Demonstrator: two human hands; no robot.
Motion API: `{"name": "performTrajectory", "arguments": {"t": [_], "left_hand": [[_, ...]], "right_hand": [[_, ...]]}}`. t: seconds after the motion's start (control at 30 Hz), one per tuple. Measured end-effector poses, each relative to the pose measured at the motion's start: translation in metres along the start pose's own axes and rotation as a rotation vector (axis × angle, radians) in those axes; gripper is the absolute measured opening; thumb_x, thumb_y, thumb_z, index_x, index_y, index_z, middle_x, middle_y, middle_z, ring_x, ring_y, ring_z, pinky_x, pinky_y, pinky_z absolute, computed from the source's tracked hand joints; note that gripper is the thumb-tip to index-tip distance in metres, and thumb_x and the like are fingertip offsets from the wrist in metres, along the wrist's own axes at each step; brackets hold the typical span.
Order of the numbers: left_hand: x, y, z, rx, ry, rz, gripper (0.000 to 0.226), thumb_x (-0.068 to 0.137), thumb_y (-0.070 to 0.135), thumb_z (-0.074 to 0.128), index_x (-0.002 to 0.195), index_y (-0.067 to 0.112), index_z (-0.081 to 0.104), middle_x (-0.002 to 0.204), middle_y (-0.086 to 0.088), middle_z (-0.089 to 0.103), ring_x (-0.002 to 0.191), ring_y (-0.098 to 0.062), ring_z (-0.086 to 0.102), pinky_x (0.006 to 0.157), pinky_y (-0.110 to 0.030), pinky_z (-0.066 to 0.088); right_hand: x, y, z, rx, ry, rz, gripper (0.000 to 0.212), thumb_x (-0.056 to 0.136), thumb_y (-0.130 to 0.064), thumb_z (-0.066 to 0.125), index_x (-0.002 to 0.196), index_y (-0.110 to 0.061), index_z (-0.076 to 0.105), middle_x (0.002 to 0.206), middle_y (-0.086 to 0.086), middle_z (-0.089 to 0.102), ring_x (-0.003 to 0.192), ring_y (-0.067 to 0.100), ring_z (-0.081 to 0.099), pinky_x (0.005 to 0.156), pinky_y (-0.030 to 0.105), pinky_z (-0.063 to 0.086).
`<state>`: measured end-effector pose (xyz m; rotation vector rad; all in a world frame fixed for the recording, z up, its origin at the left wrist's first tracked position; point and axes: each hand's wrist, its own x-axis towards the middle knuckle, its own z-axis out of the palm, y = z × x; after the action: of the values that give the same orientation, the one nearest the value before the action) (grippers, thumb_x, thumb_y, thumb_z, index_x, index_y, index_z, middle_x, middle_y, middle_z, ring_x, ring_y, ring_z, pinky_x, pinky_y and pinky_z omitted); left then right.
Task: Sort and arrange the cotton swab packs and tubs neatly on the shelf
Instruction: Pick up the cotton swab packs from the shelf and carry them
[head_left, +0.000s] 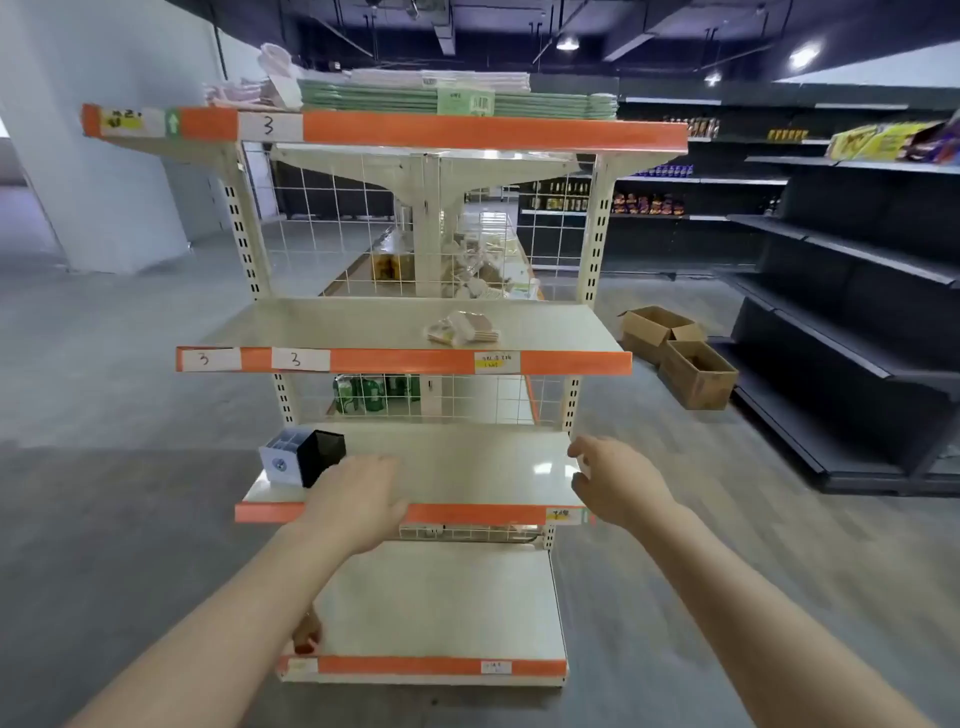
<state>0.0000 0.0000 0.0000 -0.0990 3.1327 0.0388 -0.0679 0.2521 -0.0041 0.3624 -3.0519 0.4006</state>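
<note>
Handwritten "3" tags (295, 359) are showing on the orange shelf edge strips, top and second levels; the yellow price labels are too blurred to read. Cotton swab packs (461, 328) are lying mid-frame on the second shelf (363, 325). Left hand (358, 501) and right hand (618, 480) are hovering over the third shelf, both released, holding nothing. Black box (317, 457) is sitting left of centre.

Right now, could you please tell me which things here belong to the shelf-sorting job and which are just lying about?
Belongs to the job:
- clear packs, seemingly cotton swabs, on the second shelf
- left hand and right hand, both holding nothing

Just lying about:
- black and white box on the third shelf
- green flat packs on top
- cardboard boxes on the floor
</note>
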Motion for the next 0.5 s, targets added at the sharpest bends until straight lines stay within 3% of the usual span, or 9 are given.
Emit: {"name": "performTrajectory", "arguments": {"t": [0.3, 0.5], "left_hand": [[0.072, -0.012, 0.001, -0.046, 0.048, -0.016, 0.049, 0.089, 0.030, 0.048, 0.134, 0.014, 0.038, 0.135, -0.004, 0.047, 0.124, -0.022, 0.043, 0.095, -0.031, 0.040], [0.126, -0.028, 0.000, 0.002, 0.107, -0.043, 0.057, 0.089, 0.045, 0.046, 0.139, 0.020, 0.034, 0.138, -0.001, 0.043, 0.127, -0.021, 0.040, 0.100, -0.032, 0.033]], "right_hand": [[0.078, 0.005, 0.002, 0.016, 0.042, -0.020, 0.045, 0.089, -0.017, 0.049, 0.134, -0.018, 0.043, 0.134, 0.002, 0.047, 0.116, 0.023, 0.049, 0.086, 0.035, 0.048], [0.132, 0.000, 0.003, 0.046, 0.085, -0.031, 0.045, 0.088, -0.016, 0.050, 0.132, -0.016, 0.043, 0.133, 0.003, 0.047, 0.117, 0.024, 0.048, 0.086, 0.036, 0.046]]}}
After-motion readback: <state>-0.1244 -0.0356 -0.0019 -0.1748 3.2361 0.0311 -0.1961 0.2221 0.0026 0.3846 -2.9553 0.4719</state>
